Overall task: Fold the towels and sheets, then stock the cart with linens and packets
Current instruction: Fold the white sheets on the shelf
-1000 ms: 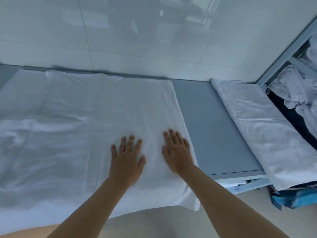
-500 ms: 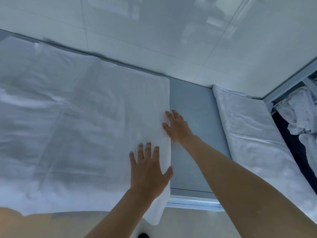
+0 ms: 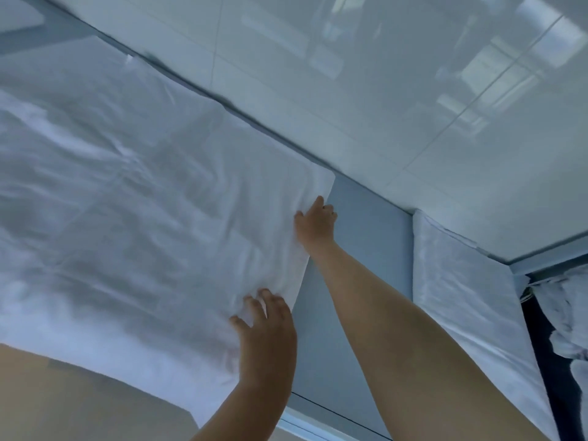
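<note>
White sheet [image 3: 133, 218] spread over grey table [image 3: 359, 249], filling frame from 9 o'clock to centre; left hand [image 3: 265, 329] and right hand [image 3: 316, 222], fingers curled, grip its right edge.

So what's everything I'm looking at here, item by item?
sheet: one, white, spread over the left of the table, near edge hanging off
table: one, grey-blue, bare strip between the two linens
folded linen: one, white, on the table's right end
loose linens: a crumpled white heap, far right, past the table's end
wall: glossy pale tiles, behind the table
left hand: one, gripping the sheet's right edge near the front
right hand: one, fingers curled on the same edge, farther back
</note>
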Demonstrator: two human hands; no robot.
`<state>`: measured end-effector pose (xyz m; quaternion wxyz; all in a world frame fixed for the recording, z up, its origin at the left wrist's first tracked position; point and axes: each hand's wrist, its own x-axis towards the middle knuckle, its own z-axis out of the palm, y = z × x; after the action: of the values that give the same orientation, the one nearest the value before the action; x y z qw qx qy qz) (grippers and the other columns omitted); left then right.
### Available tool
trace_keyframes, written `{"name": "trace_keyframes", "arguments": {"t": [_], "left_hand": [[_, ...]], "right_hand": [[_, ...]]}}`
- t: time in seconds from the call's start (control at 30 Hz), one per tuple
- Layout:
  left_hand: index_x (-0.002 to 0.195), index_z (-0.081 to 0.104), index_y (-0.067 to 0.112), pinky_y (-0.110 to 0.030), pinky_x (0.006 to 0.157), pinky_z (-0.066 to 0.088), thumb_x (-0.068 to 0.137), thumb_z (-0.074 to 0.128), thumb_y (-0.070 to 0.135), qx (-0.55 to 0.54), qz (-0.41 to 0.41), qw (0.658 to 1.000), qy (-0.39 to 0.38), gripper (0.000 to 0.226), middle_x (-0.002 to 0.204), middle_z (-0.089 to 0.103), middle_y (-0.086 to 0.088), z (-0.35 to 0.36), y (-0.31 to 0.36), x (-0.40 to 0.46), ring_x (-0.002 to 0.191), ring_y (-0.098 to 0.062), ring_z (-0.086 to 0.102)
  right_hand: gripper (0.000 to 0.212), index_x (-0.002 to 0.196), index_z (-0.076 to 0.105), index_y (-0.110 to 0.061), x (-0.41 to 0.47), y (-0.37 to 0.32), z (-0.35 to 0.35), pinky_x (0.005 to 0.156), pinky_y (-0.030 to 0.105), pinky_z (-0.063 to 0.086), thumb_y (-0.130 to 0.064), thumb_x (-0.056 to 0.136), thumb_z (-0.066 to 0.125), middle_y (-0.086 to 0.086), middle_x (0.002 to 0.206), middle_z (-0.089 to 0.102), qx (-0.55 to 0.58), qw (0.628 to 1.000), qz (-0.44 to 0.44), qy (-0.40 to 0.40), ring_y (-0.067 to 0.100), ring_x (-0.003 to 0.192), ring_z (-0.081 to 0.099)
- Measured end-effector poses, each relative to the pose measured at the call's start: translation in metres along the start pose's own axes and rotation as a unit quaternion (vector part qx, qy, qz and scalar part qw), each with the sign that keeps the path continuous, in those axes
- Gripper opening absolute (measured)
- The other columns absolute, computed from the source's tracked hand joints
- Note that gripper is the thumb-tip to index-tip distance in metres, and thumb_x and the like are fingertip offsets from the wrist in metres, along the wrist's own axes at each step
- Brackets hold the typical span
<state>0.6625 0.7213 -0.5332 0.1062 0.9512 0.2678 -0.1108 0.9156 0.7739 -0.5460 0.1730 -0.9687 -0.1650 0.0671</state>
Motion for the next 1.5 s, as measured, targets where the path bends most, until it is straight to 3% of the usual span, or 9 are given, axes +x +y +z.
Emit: {"name": "trace_keyframes", "arguments": {"t": [0.17, 0.3, 0.5, 0.63, 0.77, 1.0, 1.2, 1.37, 1.5], "left_hand": [[0.143, 0.029, -0.01, -0.046, 0.076, 0.058, 0.083, 0.023, -0.008, 0.033, -0.039, 0.999, -0.015, 0.06, 0.138, 0.042, -0.031, -0.003, 0.021, 0.0, 0.119, -0.045, 0.051], [0.126, 0.051, 0.006, -0.024, 0.057, 0.044, 0.078, 0.024, -0.009, -0.027, -0.06, 0.998, 0.015, 0.057, 0.11, 0.056, -0.009, -0.012, 0.007, 0.008, 0.091, -0.022, 0.057], [0.115, 0.049, 0.015, -0.03, 0.064, 0.042, 0.092, 0.048, 0.0, -0.091, -0.063, 0.994, -0.019, 0.028, 0.097, 0.055, 0.0, -0.039, -0.024, -0.002, 0.094, -0.022, 0.07], [0.108, 0.046, 0.017, -0.029, 0.067, 0.04, 0.092, 0.048, -0.001, -0.117, -0.062, 0.991, -0.029, 0.025, 0.102, 0.061, 0.0, -0.074, -0.052, -0.004, 0.096, -0.023, 0.07], [0.096, 0.037, 0.019, -0.03, 0.069, 0.04, 0.092, 0.049, -0.001, -0.156, -0.045, 0.987, -0.002, 0.024, 0.093, 0.057, 0.0, -0.105, -0.091, -0.003, 0.096, -0.024, 0.069], [0.092, 0.037, 0.016, -0.031, 0.067, 0.039, 0.093, 0.052, 0.004, -0.195, -0.015, 0.98, 0.044, 0.019, 0.069, 0.036, 0.004, -0.137, -0.176, 0.005, 0.071, -0.021, 0.048], [0.08, 0.033, 0.018, -0.03, 0.064, 0.038, 0.092, 0.045, 0.001, -0.228, 0.019, 0.972, 0.047, 0.024, 0.07, 0.042, 0.003, -0.184, -0.259, 0.016, 0.06, -0.016, 0.043], [0.075, 0.036, 0.016, -0.025, 0.051, 0.029, 0.086, 0.042, -0.002, -0.249, 0.041, 0.967, 0.038, 0.022, 0.073, 0.049, 0.0, -0.235, -0.348, 0.03, 0.059, -0.013, 0.043], [0.08, 0.047, 0.015, -0.03, 0.062, 0.041, 0.084, 0.043, 0.001, -0.244, 0.029, 0.967, 0.065, 0.016, 0.073, 0.05, 0.0, -0.262, -0.429, 0.047, 0.064, -0.019, 0.049]], "right_hand": [[0.08, 0.159, 0.015, -0.007, 0.01, -0.002, -0.008, 0.092, 0.039, 0.049, -0.019, 0.093, 0.058, 0.022, 0.14, 0.049, 0.105, 0.993, 0.044, -0.01, 0.04, 0.119, 0.058], [0.076, 0.159, 0.025, -0.011, 0.012, 0.004, -0.013, 0.101, 0.041, 0.05, -0.014, 0.091, 0.06, 0.017, 0.135, 0.058, 0.113, 0.994, 0.005, -0.003, 0.035, 0.124, 0.057], [0.046, 0.142, 0.054, 0.002, 0.01, -0.013, -0.029, 0.106, 0.036, 0.041, -0.002, 0.097, 0.052, 0.025, 0.136, 0.059, 0.054, 0.995, -0.078, 0.032, 0.038, 0.13, 0.054], [0.024, 0.112, 0.062, 0.007, 0.006, -0.05, -0.041, 0.081, 0.032, 0.043, 0.002, 0.092, 0.049, 0.025, 0.115, 0.064, 0.011, 0.994, -0.097, 0.05, 0.039, 0.11, 0.061], [0.008, 0.086, 0.052, -0.001, 0.002, -0.102, -0.057, 0.07, 0.03, 0.036, 0.006, 0.086, 0.049, 0.023, 0.095, 0.063, -0.013, 0.994, -0.094, 0.062, 0.036, 0.09, 0.06], [0.02, 0.105, 0.062, 0.008, -0.007, -0.194, -0.063, 0.082, 0.033, 0.047, 0.004, 0.088, 0.053, 0.026, 0.11, 0.066, -0.025, 0.991, -0.08, 0.101, 0.039, 0.105, 0.065], [0.011, 0.086, 0.052, -0.005, -0.01, -0.275, -0.073, 0.071, 0.029, 0.037, 0.006, 0.083, 0.054, 0.027, 0.101, 0.065, -0.021, 0.988, -0.067, 0.138, 0.04, 0.096, 0.065], [0.009, 0.09, 0.057, -0.003, -0.009, -0.364, -0.077, 0.071, 0.031, 0.041, 0.004, 0.084, 0.059, 0.027, 0.102, 0.066, -0.011, 0.985, -0.069, 0.155, 0.042, 0.097, 0.065], [0.012, 0.096, 0.06, -0.002, -0.007, -0.45, -0.062, 0.078, 0.032, 0.049, 0.004, 0.085, 0.057, 0.024, 0.105, 0.067, 0.006, 0.985, -0.086, 0.15, 0.039, 0.102, 0.067]]}}
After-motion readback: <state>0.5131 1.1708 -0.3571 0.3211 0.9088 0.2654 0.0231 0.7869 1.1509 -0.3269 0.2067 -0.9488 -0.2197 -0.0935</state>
